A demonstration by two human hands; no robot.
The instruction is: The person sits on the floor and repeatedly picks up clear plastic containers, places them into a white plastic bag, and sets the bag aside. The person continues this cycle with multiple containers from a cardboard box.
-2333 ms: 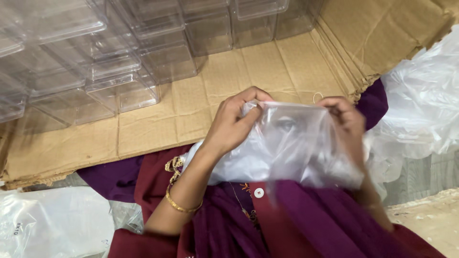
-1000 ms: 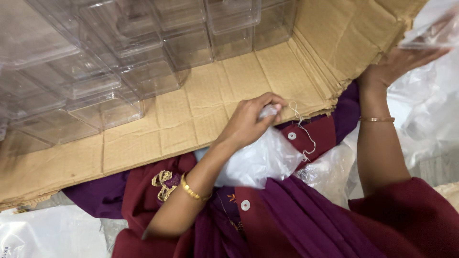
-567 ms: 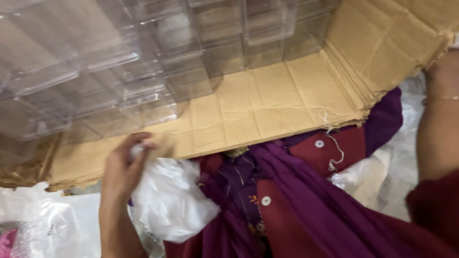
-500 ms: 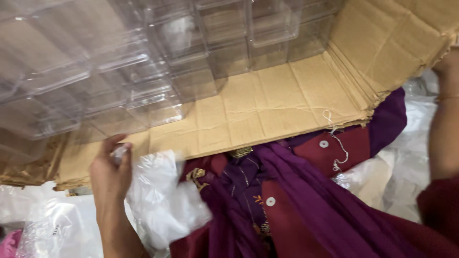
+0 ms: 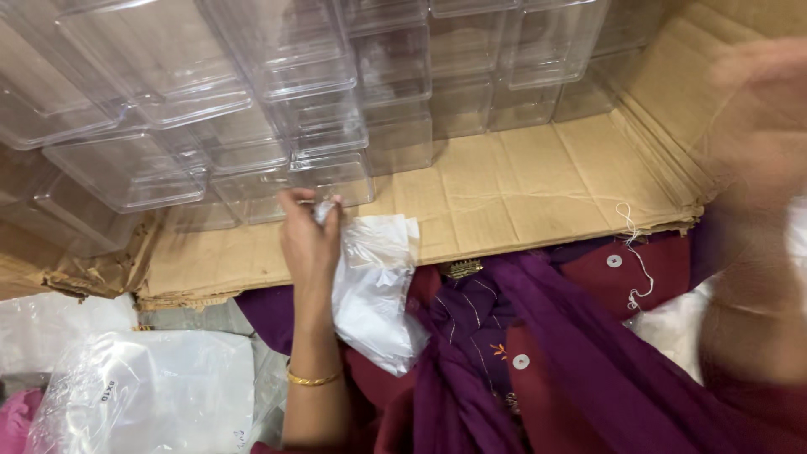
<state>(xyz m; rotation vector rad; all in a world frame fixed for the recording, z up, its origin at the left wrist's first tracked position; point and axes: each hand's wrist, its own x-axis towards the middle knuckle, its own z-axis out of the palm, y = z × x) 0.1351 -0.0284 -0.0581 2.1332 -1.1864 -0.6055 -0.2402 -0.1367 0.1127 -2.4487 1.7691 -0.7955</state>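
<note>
A wide sheet of flattened cardboard (image 5: 521,193) lies beyond the left hand (image 5: 309,240) and stretches off to its right, and farther out from the fingertips a stack of clear plastic boxes (image 5: 277,92) rises across the back of the cardboard, the nearest box corner just past the fingers. On the near side of the hand, toward the person's body, a purple and maroon garment (image 5: 538,353) with white buttons spreads over the lap, and to the hand's left, lower down, sits a bagged bundle in clear film (image 5: 143,395). The left hand is closed in a pinch on the top corner of a thin clear plastic bag (image 5: 374,294); the bag hangs from that grip and trails down and to the right of the hand, its long axis running from the fingertips back toward the body, its lower end resting on the garment. A gold bangle (image 5: 313,380) rings the left wrist. The right hand (image 5: 761,126) is raised well apart to the right, a blurred shape, so I cannot tell whether it is open or closed; the left hand is plainly the nearer one to the bag.
</note>
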